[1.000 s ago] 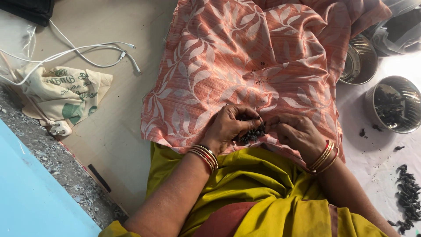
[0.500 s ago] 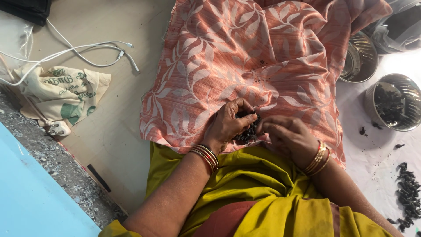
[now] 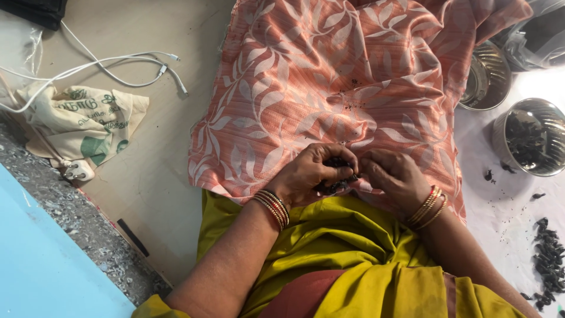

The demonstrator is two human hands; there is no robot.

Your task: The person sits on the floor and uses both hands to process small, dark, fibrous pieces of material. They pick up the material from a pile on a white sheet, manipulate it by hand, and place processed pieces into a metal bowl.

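Head view, looking down at lap. A small clump of dark dried bits [image 3: 336,184] is being held at frame centre, on the pink leaf-print cloth [image 3: 329,82] spread over the lap.

Left hand [image 3: 312,174]: fingers are being curled together around the clump, thumb and fingertips clamped on it from 9 o'clock. A stack of bangles [image 3: 272,207] is being worn at the wrist.

Right hand [image 3: 393,176]: fingers are being bent inward, tips pinched on the same clump from 3 o'clock; exactly how much is gripped cannot be told, knuckles are hiding it. Bangles are being worn on that wrist too.

Hands are touching each other at the clump. Yellow-green garment [image 3: 347,259] is being seen at 6 o'clock of the hands.

Surroundings:
- steel bowl with dark pieces [image 3: 529,138] at 3 o'clock, well apart from the hands
- second steel bowl [image 3: 485,76] at 2 o'clock, partly under the cloth edge
- loose pile of dark pieces [image 3: 547,259] at 4 o'clock on the white sheet [image 3: 500,206]
- white cable [image 3: 118,65] at 10 o'clock on the floor
- printed cloth bag [image 3: 82,126] at 9 o'clock, white plug just beside it
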